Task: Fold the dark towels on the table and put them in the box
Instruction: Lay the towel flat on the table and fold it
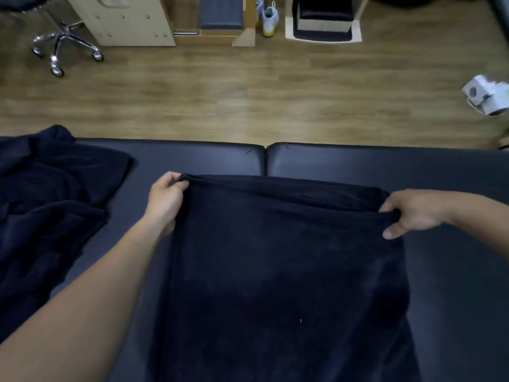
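From my remote seat I see the dark towel spread on the padded table, its long axis running 12 to 6 o'clock. The left hand pinches the far corner at 10 o'clock and the right hand grips the other at 2 o'clock, a shade nearer. The towel's near end is cut off at 6 o'clock, a second towel lies heaped at 9, and I cannot tell whether the pale container on the floor at 12 is the box.

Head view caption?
Left hand and right hand grip the far corners of a dark towel on the table; a second towel lies crumpled.
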